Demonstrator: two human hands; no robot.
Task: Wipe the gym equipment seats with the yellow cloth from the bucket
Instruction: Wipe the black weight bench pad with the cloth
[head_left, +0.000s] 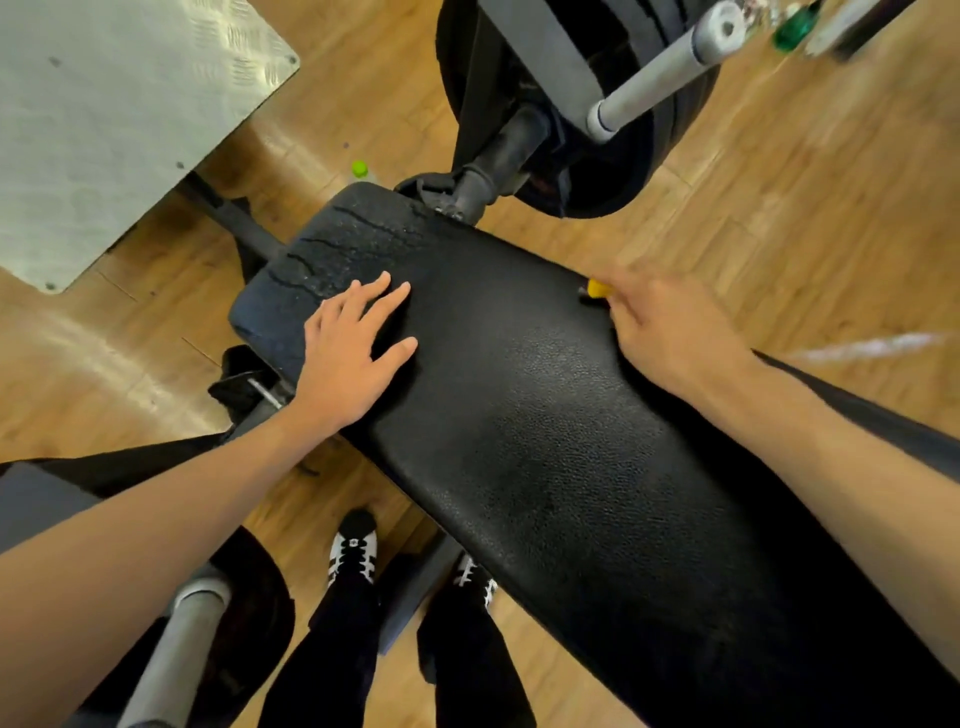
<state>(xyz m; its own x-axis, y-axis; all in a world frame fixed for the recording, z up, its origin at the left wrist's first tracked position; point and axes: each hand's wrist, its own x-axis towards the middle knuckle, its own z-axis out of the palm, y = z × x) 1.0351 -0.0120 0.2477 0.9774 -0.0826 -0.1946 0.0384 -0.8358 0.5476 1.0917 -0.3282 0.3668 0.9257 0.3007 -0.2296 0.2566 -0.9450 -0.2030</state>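
Observation:
A long black padded seat (519, 415) runs from the upper left to the lower right, with a cracked, worn end (332, 249) at its far left. My left hand (348, 343) lies flat on the pad near that worn end, fingers spread, holding nothing. My right hand (665, 327) is at the pad's far edge, closed around the yellow cloth (597, 288), of which only a small yellow bit shows past the fingers. The bucket is not in view.
A stack of black weight plates (597, 130) on a grey bar (670, 67) stands just beyond the pad. A metal tread plate (104, 114) fills the upper left. A small green cap (359, 168) lies on the wooden floor. My feet (353, 551) stand below the pad.

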